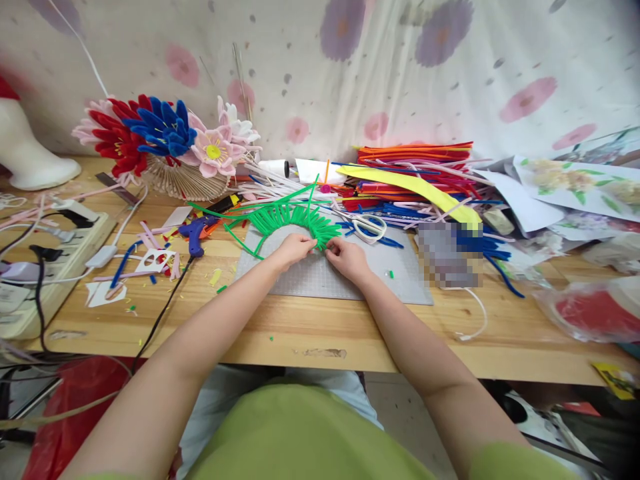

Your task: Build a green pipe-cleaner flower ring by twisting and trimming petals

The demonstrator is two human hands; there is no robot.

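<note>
A fan of looped green pipe cleaners [287, 218] curves over the grey cutting mat [395, 273], with long green stems sticking out to the left and upward. My left hand [296, 249] pinches the lower right end of this fan. Close beside it, my right hand [349, 258] has its fingers drawn together at the same end of the green loops. The fingertips of both hands nearly meet, and the exact spot they grip is partly hidden. White-handled scissors [370, 229] lie on the mat just beyond my right hand.
A blue glue gun [197, 232] with a black cord lies left of the mat. Behind stand fuzzy flowers [165, 130] and a pile of coloured pipe cleaners [410, 177]. A power strip [50, 267] sits far left; a blurred-out object [447, 253] and plastic bags [595, 307] are right.
</note>
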